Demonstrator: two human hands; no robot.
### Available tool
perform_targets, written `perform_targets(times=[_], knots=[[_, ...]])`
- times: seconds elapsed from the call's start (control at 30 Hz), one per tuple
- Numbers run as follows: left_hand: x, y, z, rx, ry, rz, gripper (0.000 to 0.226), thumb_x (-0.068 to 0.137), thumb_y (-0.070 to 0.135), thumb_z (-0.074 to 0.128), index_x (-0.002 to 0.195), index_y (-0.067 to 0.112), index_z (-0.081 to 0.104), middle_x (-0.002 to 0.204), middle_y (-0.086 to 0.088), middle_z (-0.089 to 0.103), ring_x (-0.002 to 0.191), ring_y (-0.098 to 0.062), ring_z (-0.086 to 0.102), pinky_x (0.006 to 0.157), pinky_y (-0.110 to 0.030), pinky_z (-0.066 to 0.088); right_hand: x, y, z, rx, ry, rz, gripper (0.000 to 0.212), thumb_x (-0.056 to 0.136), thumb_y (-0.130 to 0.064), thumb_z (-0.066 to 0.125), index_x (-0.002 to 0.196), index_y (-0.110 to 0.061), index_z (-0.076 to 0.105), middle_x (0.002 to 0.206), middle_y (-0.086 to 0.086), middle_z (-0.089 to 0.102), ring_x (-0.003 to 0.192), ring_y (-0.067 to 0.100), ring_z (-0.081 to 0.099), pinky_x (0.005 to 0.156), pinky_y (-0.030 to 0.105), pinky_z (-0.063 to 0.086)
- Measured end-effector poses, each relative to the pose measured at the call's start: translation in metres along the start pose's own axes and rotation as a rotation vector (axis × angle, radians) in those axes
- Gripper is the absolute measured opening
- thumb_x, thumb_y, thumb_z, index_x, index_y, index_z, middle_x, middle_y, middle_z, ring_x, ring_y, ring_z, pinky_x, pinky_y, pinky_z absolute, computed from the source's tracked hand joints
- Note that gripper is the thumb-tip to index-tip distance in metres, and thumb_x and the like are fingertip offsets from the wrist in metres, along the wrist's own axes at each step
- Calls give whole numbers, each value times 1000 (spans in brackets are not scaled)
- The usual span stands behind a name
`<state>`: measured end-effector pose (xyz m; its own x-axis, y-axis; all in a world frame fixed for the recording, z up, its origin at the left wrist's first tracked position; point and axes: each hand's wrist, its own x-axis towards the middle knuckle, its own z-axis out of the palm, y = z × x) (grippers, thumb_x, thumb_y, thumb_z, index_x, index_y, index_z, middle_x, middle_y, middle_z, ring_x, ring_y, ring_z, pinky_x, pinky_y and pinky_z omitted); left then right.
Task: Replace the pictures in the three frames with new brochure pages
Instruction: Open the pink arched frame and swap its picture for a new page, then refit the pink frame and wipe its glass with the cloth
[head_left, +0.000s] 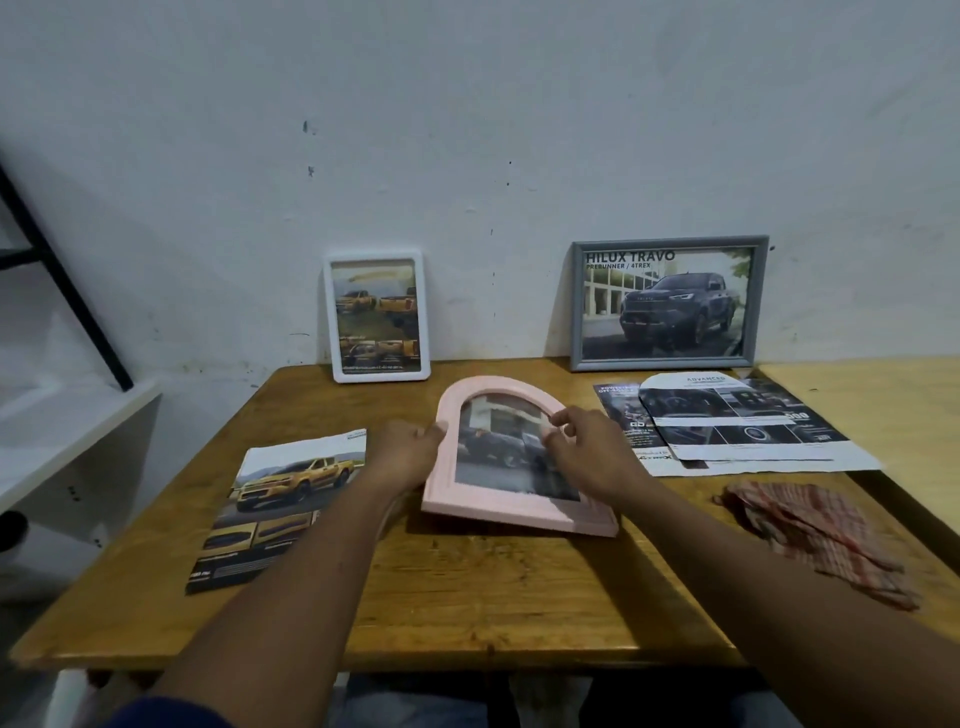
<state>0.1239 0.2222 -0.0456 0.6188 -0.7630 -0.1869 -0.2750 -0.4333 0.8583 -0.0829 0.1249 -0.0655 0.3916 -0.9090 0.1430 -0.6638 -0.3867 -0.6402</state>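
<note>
Pink frame (511, 512): arched, lying at the table's centre, its near edge tilted up off the wood; a dark truck picture shows inside.
Left hand (402, 454): mine, at the frame's 9 o'clock — fingers gripping its left rim.
Right hand (587, 449): over the frame's 3 o'clock side, fingertips (558, 418) curled and pinching at the arch's edge.
White frame (376, 317): at 11 o'clock, upright against the wall, yellow trucks inside.
Grey frame (667, 304): at 1 o'clock, leaning on the wall — a dark pickup inside.
Brochure (280, 506): flat at 9 o'clock, yellow truck page up.
Pages (737, 426): loose, overlapping, at 3 o'clock.
Cloth (815, 540): checked, crumpled, at 4 o'clock.
Table (467, 597): wooden.
</note>
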Motion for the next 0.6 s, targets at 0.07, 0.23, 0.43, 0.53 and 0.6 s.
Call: perform_targets(times=[0.07, 0.23, 0.43, 0.53, 0.6], knots=[[4, -16, 7, 40, -1, -5, 46, 101, 45, 57, 87, 3, 69, 95, -19, 70, 86, -30, 64, 77, -37, 49, -4, 10, 6, -78, 5, -1, 41, 97, -46, 51, 132, -23, 57, 133, 9, 56, 121, 29, 50, 101, 48, 46], [4, -18, 21, 441, 39, 147, 42, 107, 42, 41, 98, 10, 67, 87, -3, 63, 77, -17, 58, 64, -32, 44, -11, 19, 13, -214, 58, -84, 41, 101, -33, 47, 138, -17, 51, 138, 10, 49, 128, 29, 39, 107, 43, 36], [-11, -24, 32, 945, 227, 355, 38, 104, 44, 39, 123, 18, 59, 110, -5, 66, 93, -23, 64, 78, -36, 55, -13, 31, 10, -336, 65, -171, 38, 99, -25, 50, 135, -14, 53, 132, 9, 52, 122, 26, 42, 101, 39, 41], [-14, -28, 36, 903, 189, 435, 42, 105, 40, 38, 142, 19, 43, 134, -9, 54, 114, -26, 56, 88, -40, 51, -14, 32, 9, -363, 71, -199, 39, 99, -25, 49, 136, -13, 53, 133, 8, 54, 121, 26, 43, 100, 39, 41], [-14, -30, 37, 884, 172, 511, 43, 106, 37, 38, 145, 19, 43, 141, -7, 50, 123, -23, 49, 98, -41, 49, -14, 30, 9, -383, 61, -207, 40, 100, -27, 47, 139, -14, 51, 135, 7, 53, 122, 25, 43, 101, 38, 42]])
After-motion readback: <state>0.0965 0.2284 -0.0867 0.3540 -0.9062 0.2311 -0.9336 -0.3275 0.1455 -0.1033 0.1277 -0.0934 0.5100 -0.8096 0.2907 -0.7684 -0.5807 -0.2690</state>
